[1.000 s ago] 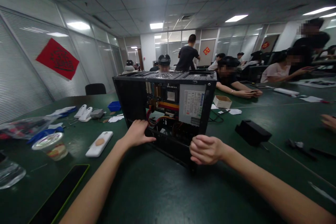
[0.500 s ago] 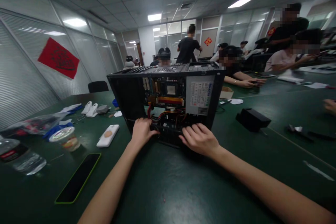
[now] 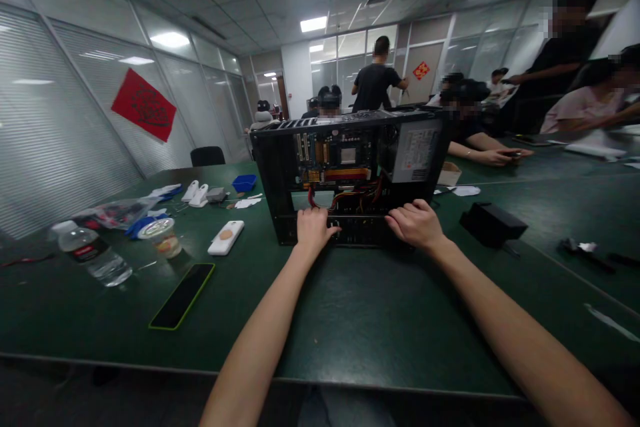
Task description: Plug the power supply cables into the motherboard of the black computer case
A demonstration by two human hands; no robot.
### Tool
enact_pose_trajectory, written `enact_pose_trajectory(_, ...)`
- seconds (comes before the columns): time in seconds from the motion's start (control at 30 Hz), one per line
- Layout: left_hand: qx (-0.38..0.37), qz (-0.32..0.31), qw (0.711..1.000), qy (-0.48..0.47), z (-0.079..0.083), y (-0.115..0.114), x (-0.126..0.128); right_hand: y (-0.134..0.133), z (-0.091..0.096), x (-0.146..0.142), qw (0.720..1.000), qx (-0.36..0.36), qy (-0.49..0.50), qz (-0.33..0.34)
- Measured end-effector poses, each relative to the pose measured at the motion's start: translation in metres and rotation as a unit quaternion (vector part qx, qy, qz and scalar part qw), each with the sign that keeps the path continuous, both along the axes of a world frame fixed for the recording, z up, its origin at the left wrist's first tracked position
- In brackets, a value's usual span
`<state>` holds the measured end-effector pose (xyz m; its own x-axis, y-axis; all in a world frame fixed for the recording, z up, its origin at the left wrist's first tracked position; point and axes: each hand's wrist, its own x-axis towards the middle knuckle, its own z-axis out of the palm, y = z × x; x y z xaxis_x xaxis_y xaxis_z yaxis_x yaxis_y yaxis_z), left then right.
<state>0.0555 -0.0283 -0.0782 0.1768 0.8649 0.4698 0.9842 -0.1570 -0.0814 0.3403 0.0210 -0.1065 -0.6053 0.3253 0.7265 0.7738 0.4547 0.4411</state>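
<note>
An open black computer case (image 3: 280, 173) stands upright on the green table (image 3: 360, 320), its motherboard (image 3: 336, 159), red cables and grey power supply (image 3: 417, 150) showing. My left hand (image 3: 313, 227) grips the case's lower front rail, fingers curled over it. My right hand (image 3: 416, 223) rests on the same rail further right, fingers bent down over its edge.
Left of the case lie a white phone case (image 3: 226, 237), a dark phone with a green rim (image 3: 183, 295), a lidded cup (image 3: 160, 237) and a water bottle (image 3: 93, 255). A black box (image 3: 493, 223) sits at the right. Several people sit and stand behind.
The case now stands further from me and squarer to the view. Both hands have stretched out with it, the right moving from the case's corner post onto the bottom rail.
</note>
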Motion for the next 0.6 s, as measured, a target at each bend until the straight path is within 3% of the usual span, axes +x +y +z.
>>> enact_pose_trajectory(0.3, 0.014, -0.022, 0.999, 0.019, -0.006, -0.034, -0.008, -0.022, 0.006, -0.001, 0.997, -0.013, 0.037, 0.068)
enact_pose_trajectory(0.43, 0.053, -0.055, 0.997, 0.001, -0.012, -0.029, -0.016, -0.022, 0.009, -0.004, 0.998, 0.000, 0.034, 0.057)
enact_pose_trajectory(0.6, 0.077, -0.110, 0.991, 0.028, -0.023, -0.012, -0.031, -0.019, 0.009, -0.006, 0.993, 0.068, 0.040, 0.083)
